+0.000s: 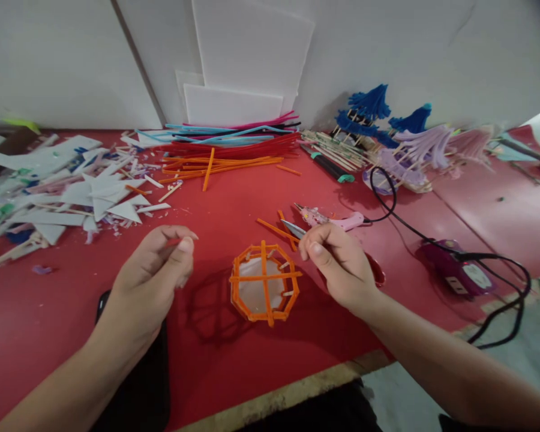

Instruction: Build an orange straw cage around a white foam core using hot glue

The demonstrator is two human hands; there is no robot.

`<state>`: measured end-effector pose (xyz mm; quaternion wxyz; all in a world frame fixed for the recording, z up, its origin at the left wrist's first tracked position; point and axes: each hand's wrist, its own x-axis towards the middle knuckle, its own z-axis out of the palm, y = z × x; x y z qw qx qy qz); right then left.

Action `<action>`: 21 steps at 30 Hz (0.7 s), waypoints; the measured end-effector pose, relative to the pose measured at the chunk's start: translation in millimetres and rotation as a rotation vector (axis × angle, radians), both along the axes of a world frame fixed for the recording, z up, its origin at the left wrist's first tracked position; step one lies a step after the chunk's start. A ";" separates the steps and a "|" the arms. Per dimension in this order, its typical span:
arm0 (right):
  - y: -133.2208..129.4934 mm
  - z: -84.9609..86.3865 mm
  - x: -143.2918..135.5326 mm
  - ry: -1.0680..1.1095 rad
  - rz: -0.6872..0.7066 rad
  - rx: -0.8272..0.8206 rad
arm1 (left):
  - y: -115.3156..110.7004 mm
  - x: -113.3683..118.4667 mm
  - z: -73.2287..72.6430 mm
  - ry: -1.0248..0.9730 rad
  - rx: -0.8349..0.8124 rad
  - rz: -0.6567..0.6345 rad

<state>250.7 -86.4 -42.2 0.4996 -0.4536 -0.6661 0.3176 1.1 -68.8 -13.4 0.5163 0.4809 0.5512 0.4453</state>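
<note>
One red counter [49,324] is backed by a pale wall [387,48]; orange frame [265,277] flanked by left hand [153,276] and right hand [339,264], fingers pressed together, contents unclear.

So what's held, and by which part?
Can't tell: left hand and right hand are pinched, but nothing clear shows in either grip. Orange frame sits unheld.

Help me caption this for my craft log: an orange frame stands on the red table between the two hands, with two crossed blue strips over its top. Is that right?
Not quite: the two crossed strips are orange, not blue, as the head view shows. The orange frame does stand on the red table between the left hand and right hand.
</note>
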 end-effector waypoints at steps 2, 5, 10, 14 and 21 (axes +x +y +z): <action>1.1 2.7 0.0 -0.058 0.038 0.009 | 2.7 -3.1 4.0 0.018 -0.002 0.030; 4.0 11.3 0.5 -0.128 0.089 0.005 | 15.2 -12.6 7.3 0.151 0.040 0.044; 12.2 27.6 -0.3 0.015 0.122 -0.089 | 40.7 -27.1 4.2 0.662 0.224 -0.076; 16.6 36.9 -4.5 0.154 0.181 -0.136 | 41.8 -22.1 10.5 1.005 0.503 -0.123; 15.6 45.9 -16.5 0.237 0.212 -0.134 | 16.2 10.0 39.5 0.820 0.805 -0.130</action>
